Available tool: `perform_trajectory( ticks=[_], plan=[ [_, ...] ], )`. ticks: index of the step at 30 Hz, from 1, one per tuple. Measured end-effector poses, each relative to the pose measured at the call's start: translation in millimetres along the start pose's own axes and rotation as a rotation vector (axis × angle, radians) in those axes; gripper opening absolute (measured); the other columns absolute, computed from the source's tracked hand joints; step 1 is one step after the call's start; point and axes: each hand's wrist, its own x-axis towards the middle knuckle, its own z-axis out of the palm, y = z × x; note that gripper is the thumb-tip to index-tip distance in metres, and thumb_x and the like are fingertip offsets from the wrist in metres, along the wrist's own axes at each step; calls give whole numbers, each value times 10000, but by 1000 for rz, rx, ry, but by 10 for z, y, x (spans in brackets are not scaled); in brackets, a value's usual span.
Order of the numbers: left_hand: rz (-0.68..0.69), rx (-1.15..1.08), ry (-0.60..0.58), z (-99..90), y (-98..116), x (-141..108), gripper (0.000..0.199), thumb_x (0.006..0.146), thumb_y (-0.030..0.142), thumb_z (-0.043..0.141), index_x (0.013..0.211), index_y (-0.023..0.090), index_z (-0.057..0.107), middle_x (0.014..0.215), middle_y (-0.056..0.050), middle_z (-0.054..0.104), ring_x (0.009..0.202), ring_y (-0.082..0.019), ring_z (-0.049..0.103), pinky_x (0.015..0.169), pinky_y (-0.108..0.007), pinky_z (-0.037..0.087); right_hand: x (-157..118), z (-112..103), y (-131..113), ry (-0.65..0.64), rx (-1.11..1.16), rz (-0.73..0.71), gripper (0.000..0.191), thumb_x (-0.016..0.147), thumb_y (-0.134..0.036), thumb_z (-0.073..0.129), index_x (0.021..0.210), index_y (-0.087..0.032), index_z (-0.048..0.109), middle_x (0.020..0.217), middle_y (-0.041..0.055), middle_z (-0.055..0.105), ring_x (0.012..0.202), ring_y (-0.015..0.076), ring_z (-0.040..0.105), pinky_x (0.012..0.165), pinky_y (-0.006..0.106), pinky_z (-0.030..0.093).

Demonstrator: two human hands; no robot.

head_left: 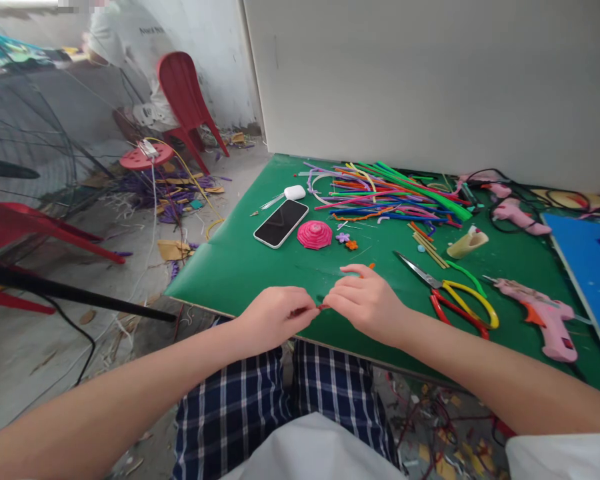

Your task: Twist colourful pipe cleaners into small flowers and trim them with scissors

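Near the table's front edge, my left hand [280,319] is closed, thumb and forefinger pinching a thin red pipe cleaner [323,307]. My right hand [367,301] pinches the same piece from the other side, its fingertips almost touching the left ones. Most of the piece is hidden inside the fingers. Behind the right hand an orange tip [371,266] sticks out; I cannot tell whether it belongs to the held piece. Beyond the hands lie a pink spiral disc [315,235], a small purple flower [343,237] and an orange flower [351,245].
Scissors [443,287] with red and yellow handles lie right of my hands, near a pink glue gun [543,313]. A phone [281,223] and white earbud case [295,193] lie left. Coloured pipe cleaners [390,193] pile at the back. A person [130,60] sits far left.
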Motion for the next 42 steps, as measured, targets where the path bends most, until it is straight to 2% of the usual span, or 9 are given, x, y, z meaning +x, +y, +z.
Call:
perform_trajectory(
  ticks=[4,11,14,19,26,29,33,36,42],
  plan=[
    [-171,-316,-83,-7,12,-12,222,813,295,509,683,155,621,608,23,574,552,-75,476,516,-183,353,10,-48,-3,18,-43,-80,214,868,-114,449,712,-179,581,614,-42,633,650,89,568,978,391,332],
    [-335,-893,-213,14,79,-70,227,755,325,588,634,135,622,567,14,578,540,-82,520,549,-197,420,4,-181,-54,126,-64,-223,138,835,-129,513,725,-178,581,672,-50,652,670,89,580,995,416,362],
    [-400,-1141,-213,75,124,-104,212,716,317,638,618,130,622,583,1,600,519,-84,532,548,-212,449,-17,-223,-63,177,-80,-279,104,824,-133,531,754,-181,591,704,-52,658,702,88,589,997,403,372],
    [-443,-1466,-176,204,173,-163,207,685,300,676,595,123,616,480,5,555,450,-85,517,510,-226,471,-21,-263,-49,229,-117,-312,96,811,-150,547,750,-189,610,718,-46,661,748,96,599,1002,400,379],
    [-416,-1744,-151,342,285,-249,222,699,293,662,584,124,575,443,11,521,398,-79,486,448,-212,456,15,-285,-44,332,-144,-377,188,836,-153,474,763,-197,641,745,-29,682,775,107,611,995,392,393],
    [-449,-1745,-99,359,312,-256,223,699,296,660,594,126,560,445,20,497,393,-71,461,425,-197,438,4,-284,-52,308,-130,-365,188,839,-153,464,802,-173,647,779,-9,693,807,118,619,1000,404,389],
    [-488,-1685,-65,347,299,-238,222,721,290,636,601,119,558,456,21,477,405,-65,441,433,-192,429,-29,-269,-64,250,-155,-304,161,846,-167,483,807,-198,636,816,-25,692,863,118,619,1029,429,356],
    [-494,-1689,-46,347,302,-229,227,747,278,609,596,123,542,472,20,465,415,-66,428,436,-195,415,-52,-242,-58,273,-160,-282,96,813,-178,548,775,-208,631,850,-37,682,904,133,615,1026,454,352],
    [-462,-1979,-18,399,467,-275,211,769,251,593,614,116,548,490,43,408,414,-44,382,396,-159,367,-56,-272,-39,366,-159,-360,150,791,-165,529,768,-223,666,885,-39,680,934,128,598,1005,415,370]
  ],
)
